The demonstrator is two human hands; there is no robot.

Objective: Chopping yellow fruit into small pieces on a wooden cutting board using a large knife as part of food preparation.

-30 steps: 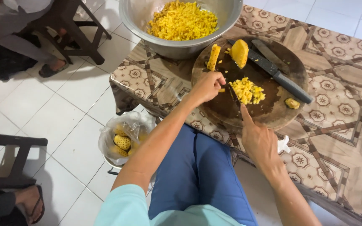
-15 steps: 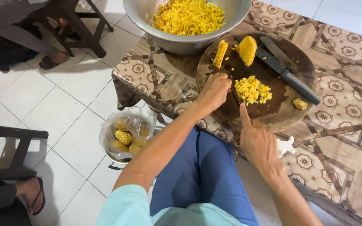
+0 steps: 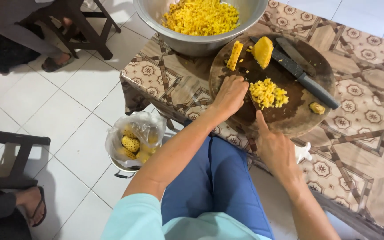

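Seated person at a patterned surface point(image 3: 178, 84), seen from above. The left hand point(image 3: 230, 94) rests on the near-left part of a round dark wooden board point(image 3: 290, 113), fingers curled together and knuckles up; whether they pinch anything cannot be told, as the palm side is hidden. Just right of this hand lies a heap of diced yellow fruit point(image 3: 268, 93), touching or nearly touching the fingertips. The right hand point(image 3: 275, 149) sits at the near edge of the board, forefinger stretched out and pointing toward the heap, the other fingers folded under; it holds nothing visible.

On the far part of the board: a long strip of fruit point(image 3: 234, 55) at the left, a larger wedge point(image 3: 263, 51) beside it, and a dark-handled knife point(image 3: 305, 80) lying slantwise from the wedge toward the right edge, with a second blade point(image 3: 295, 54) just behind it. A small lone piece point(image 3: 317, 108) lies near the knife's handle end.

Beyond the board stands a metal bowl point(image 3: 201, 42) filled with diced fruit, its wall close to the board's far rim. On the tiled floor point(image 3: 50, 120), left of the person's blue-clad knees, a pot lined with a clear bag point(image 3: 134, 138) holds yellow peelings. A dark stool point(image 3: 81, 26) and another person's sandalled foot point(image 3: 34, 204) appear at the left margin.
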